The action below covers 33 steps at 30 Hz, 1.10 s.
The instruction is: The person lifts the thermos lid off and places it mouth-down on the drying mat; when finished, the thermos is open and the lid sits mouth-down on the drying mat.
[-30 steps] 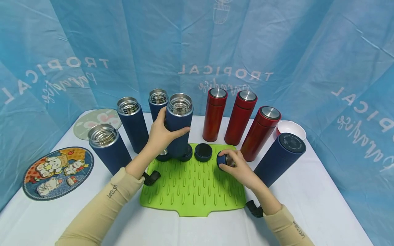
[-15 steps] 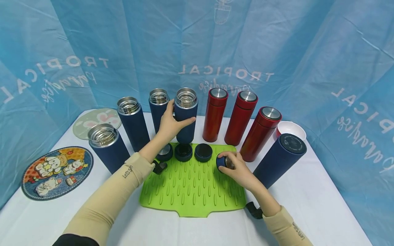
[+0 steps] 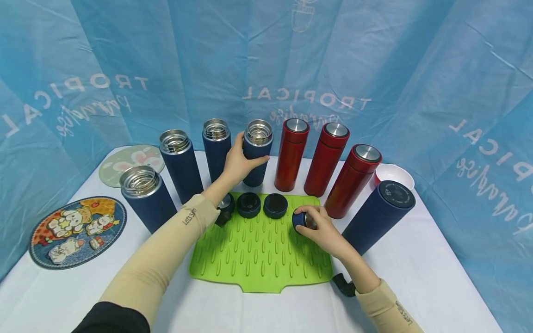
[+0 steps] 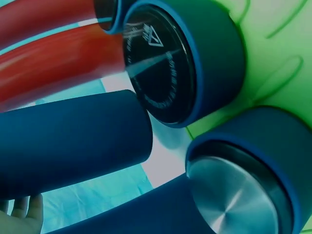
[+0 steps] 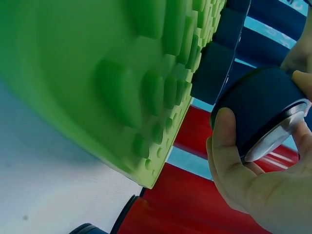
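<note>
My left hand [image 3: 241, 162] grips a navy bottle [image 3: 257, 150] from its left side, thumb across the front. The bottle is upright behind the mat, its steel mouth uncovered; whether its base touches the cloth I cannot tell. In the left wrist view this bottle [image 4: 73, 139] extends from the fingers [image 4: 35, 210]. My right hand [image 3: 322, 226] pinches a navy lid [image 5: 258, 109] with a steel face above the right part of the green mat [image 3: 262, 249]. Three other lids, left [image 3: 226, 203], middle [image 3: 249, 206] and right [image 3: 275, 206], sit along the mat's back edge.
Navy bottles with uncovered mouths stand at left: back [image 3: 216, 150], middle [image 3: 181, 171], front [image 3: 150, 203]. Right of centre are red bottles [image 3: 289, 159]. A navy bottle [image 3: 376, 217] with a printed dark end up stands right, before a bowl [image 3: 394, 175]. An oval placemat [image 3: 79, 233] lies left.
My left hand has carried the navy bottle back and to the right, from over the lids to behind the mat. The right hand with its lid has hardly moved.
</note>
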Each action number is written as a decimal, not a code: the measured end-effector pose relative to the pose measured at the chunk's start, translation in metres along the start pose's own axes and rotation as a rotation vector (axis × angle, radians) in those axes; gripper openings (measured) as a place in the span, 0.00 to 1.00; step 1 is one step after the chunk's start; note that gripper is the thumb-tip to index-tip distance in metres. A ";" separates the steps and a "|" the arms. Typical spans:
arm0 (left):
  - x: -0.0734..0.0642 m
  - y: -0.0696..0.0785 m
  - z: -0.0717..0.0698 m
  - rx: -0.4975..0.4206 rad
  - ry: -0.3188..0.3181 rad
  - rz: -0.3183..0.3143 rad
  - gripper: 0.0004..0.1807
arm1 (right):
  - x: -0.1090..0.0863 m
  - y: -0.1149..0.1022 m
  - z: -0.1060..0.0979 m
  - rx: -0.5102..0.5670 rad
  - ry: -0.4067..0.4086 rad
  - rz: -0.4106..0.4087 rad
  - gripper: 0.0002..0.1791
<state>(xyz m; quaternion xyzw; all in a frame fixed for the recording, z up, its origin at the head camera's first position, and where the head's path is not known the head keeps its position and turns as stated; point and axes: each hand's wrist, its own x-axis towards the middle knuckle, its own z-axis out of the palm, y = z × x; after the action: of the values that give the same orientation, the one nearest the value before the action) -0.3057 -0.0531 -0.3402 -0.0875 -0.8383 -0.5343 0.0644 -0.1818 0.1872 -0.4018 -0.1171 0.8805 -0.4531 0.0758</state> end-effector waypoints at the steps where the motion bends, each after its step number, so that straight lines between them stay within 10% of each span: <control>1: 0.001 -0.001 0.000 0.003 0.000 -0.005 0.49 | 0.000 0.000 0.000 0.000 -0.001 0.000 0.19; 33: 0.014 -0.011 0.009 -0.036 -0.053 -0.119 0.52 | 0.000 0.004 0.003 0.007 -0.010 -0.012 0.19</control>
<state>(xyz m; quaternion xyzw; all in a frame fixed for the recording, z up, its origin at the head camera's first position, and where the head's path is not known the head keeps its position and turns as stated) -0.3219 -0.0484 -0.3512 -0.0529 -0.8336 -0.5497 0.0087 -0.1818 0.1867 -0.4068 -0.1244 0.8778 -0.4561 0.0777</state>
